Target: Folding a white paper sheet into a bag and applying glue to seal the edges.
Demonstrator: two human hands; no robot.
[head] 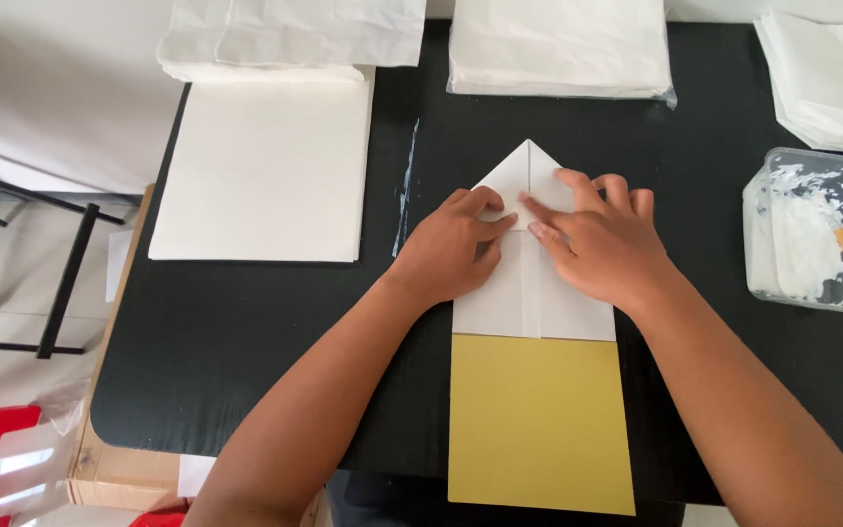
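Folded white paper (529, 283), top creased to a point, lies mid-table (275, 322), its lower end over a yellow sheet (539, 420). Left hand (453, 244) and right hand (602, 239) press flat on the paper, fingertips meeting at its centre seam, gripping nothing. Right of the paper: plastic tub (812, 229) of white paste.
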